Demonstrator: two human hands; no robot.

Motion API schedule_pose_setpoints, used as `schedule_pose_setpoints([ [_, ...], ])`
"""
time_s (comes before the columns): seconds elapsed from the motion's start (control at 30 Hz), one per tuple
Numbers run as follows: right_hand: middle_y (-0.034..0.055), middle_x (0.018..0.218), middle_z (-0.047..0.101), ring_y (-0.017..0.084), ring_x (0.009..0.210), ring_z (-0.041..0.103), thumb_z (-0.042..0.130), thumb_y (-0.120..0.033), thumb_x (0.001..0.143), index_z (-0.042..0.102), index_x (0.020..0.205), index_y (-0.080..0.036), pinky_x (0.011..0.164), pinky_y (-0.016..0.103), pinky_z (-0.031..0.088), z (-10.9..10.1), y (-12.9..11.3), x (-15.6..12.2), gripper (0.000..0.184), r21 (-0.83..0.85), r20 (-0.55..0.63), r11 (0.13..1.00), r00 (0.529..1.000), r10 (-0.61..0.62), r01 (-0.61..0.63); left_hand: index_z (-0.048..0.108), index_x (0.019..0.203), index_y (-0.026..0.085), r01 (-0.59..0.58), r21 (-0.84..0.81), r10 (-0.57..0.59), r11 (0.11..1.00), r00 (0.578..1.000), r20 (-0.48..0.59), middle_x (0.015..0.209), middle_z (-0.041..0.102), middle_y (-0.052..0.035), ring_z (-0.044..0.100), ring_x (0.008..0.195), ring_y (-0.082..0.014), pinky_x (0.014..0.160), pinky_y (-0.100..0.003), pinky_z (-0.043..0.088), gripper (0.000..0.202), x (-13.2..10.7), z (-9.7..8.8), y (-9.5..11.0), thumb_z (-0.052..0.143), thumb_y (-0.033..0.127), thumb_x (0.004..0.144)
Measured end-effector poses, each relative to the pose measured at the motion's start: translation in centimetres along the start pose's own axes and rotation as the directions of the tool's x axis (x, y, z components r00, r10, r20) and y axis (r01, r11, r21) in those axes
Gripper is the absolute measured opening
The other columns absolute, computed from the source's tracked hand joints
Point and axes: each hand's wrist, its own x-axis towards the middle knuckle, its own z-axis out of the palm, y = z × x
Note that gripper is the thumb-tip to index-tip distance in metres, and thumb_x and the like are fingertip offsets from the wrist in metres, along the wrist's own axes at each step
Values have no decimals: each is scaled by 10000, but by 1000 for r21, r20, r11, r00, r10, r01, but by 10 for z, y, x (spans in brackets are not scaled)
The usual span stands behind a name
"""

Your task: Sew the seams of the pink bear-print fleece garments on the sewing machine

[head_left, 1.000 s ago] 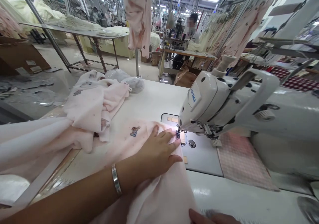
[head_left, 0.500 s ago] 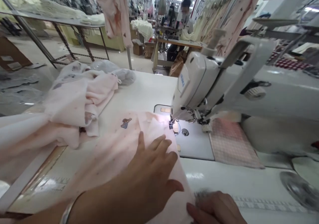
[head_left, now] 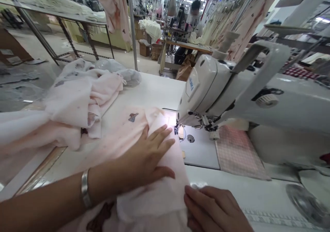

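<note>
Pink fabric (head_left: 110,140) with a small printed figure lies on the sewing table, its right edge running under the presser foot (head_left: 176,130) of a white sewing machine (head_left: 206,84). My left hand (head_left: 148,153) rests flat on this fabric with fingers spread, just left of the foot. A silver bracelet (head_left: 85,189) circles that wrist. Nearer to me, my right hand (head_left: 213,208) pinches the fabric's right edge between thumb and fingers; part of the grip is hidden. The machine's lamp lights the cloth by the needle.
A heap of pink garments (head_left: 74,101) lies on the table's left, with a clear plastic bag (head_left: 131,77) behind it. Checked pink cloth (head_left: 239,153) sits under the machine arm. Hanging garments, a rack (head_left: 85,35) and a person (head_left: 194,15) are beyond.
My left hand has slid forward and its fingertips are closer to the presser foot. The right hand has moved slightly left and up along the fabric edge. More cloth shows near me.
</note>
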Motion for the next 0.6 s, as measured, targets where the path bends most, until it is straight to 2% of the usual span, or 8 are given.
schedule_pose_setpoints([
  [0.07, 3, 1083, 674, 176, 791, 590, 580, -268, 853, 642, 1044, -171, 635, 311, 448, 2, 9, 17, 224, 7, 0, 1000, 1000, -23, 23, 392, 1281, 138, -26, 2, 26, 1000, 1000, 10, 1429, 305, -180, 224, 1337, -324, 1034, -593, 189, 627, 11, -5, -20, 457, 589, 851],
  [0.17, 39, 1057, 673, 186, 786, 566, 472, -176, 894, 634, 1036, -152, 614, 321, 410, 7, 21, 43, 217, 39, 2, 999, 1000, -22, 22, 453, 1221, 163, -106, 34, 105, 994, 994, 31, 1396, 364, -153, 278, 1311, -296, 1049, -511, 195, 553, 30, -11, -48, 466, 576, 854],
  [0.3, 76, 989, 664, 185, 791, 549, 427, -110, 886, 621, 1024, -156, 628, 315, 404, 15, 40, 68, 242, 92, -25, 996, 1000, 9, -7, 470, 1206, 157, -183, 67, 183, 981, 983, 13, 1339, 427, -153, 350, 1261, -274, 1038, -429, 213, 542, 52, -16, -74, 489, 564, 849],
  [0.43, 95, 908, 634, 184, 779, 555, 407, -152, 907, 601, 1044, -156, 689, 343, 433, 31, 57, 80, 237, 50, -28, 996, 997, 76, -74, 466, 1223, 148, -217, 110, 218, 970, 976, -4, 1328, 449, -133, 372, 1248, -245, 1051, -396, 180, 556, 75, -18, -98, 514, 552, 843],
  [0.6, 100, 963, 630, 184, 794, 570, 342, -202, 934, 579, 1075, -169, 717, 355, 453, 40, 64, 82, 277, 0, -14, 995, 995, 97, -97, 471, 1248, 184, -208, 212, 202, 955, 978, 49, 1391, 400, -95, 330, 1285, -243, 1068, -395, 169, 509, 99, -23, -127, 480, 524, 869],
])
